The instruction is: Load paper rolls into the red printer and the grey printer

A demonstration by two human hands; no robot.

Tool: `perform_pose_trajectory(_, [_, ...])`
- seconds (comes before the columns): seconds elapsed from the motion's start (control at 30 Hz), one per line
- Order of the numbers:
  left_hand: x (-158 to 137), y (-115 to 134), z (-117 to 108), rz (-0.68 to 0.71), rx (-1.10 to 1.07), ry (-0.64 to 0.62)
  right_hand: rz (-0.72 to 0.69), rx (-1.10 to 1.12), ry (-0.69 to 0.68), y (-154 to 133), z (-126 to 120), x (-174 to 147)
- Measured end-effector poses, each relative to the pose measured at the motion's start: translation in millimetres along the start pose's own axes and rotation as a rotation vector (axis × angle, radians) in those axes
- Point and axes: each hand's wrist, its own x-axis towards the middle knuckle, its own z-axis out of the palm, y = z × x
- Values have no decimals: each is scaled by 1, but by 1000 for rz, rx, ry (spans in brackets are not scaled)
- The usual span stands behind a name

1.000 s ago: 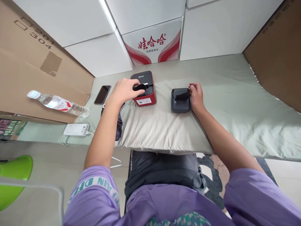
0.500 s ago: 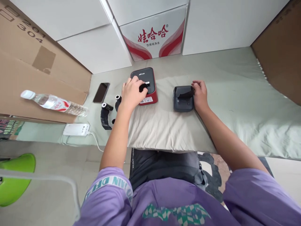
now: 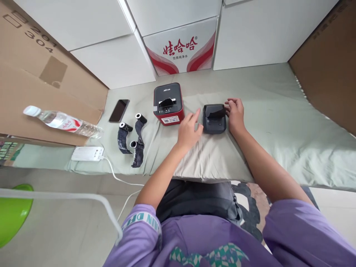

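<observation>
A red-and-black label printer [image 3: 168,98] stands upright on the cloth-covered surface, with a black strip [image 3: 167,102] sticking out of its top slot. To its right sits a smaller black printer [image 3: 214,126], which also has a dark strip [image 3: 216,111] across its top. Between the two machines hovers my left hand [image 3: 189,130], empty, fingers apart, its fingertips near the smaller printer's left side. My right hand [image 3: 235,115] rests at the smaller printer's right side with loosely bent fingers, the fingertips at its edge. Whether they press on it is hard to see.
Left of the printers lie several small dark rolls [image 3: 125,127] with unwound tails and a phone [image 3: 119,110]. A water bottle [image 3: 63,121] and a white power bank [image 3: 87,153] with a cable are farther left. White cartons [image 3: 180,52] line the back; brown cardboard boxes [image 3: 52,96] flank both sides.
My left hand has let go of the black strip on the red-and-black printer and moved right, towards the smaller printer. My right hand stays beside the smaller printer.
</observation>
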Motion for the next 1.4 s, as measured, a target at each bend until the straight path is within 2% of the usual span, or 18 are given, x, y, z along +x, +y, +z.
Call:
perform_pose_trajectory(0.07, [1, -5, 23, -67, -144, -120, 19, 2, 3, 0, 0, -1])
perform_pose_trajectory(0.17, [4, -15, 36, -113, -230, -171, 17, -26, 25, 2, 2, -7])
perform_pose_trajectory(0.47, [13, -16, 33, -192, -175, -165, -53, -239, 42, -1, 9, -17])
perform_pose_trajectory(0.57, [15, -14, 32, -205, -133, -173, -61, -219, 43, -2, 9, -17])
perform_pose_trajectory(0.67, [10, -13, 34, -193, -65, -139, -43, -134, 47, -4, 9, -17])
perform_pose_trajectory(0.77, [5, -15, 39, -181, -91, -76, -45, -97, 35, -9, 6, -16])
perform_pose_trajectory(0.93, [4, -24, 43, -196, -255, 38, -148, -229, 99, -26, -3, -19])
perform_pose_trajectory(1.03, [4, -27, 43, -214, -311, 75, -186, -265, 85, -35, -5, -24])
perform_pose_trajectory(1.27, [5, -26, 41, -215, -298, 52, -189, -165, 56, -44, -1, -30])
perform_pose_trajectory(1.4, [7, -23, 39, -237, -284, 26, -257, -187, -64, -46, -1, -27])
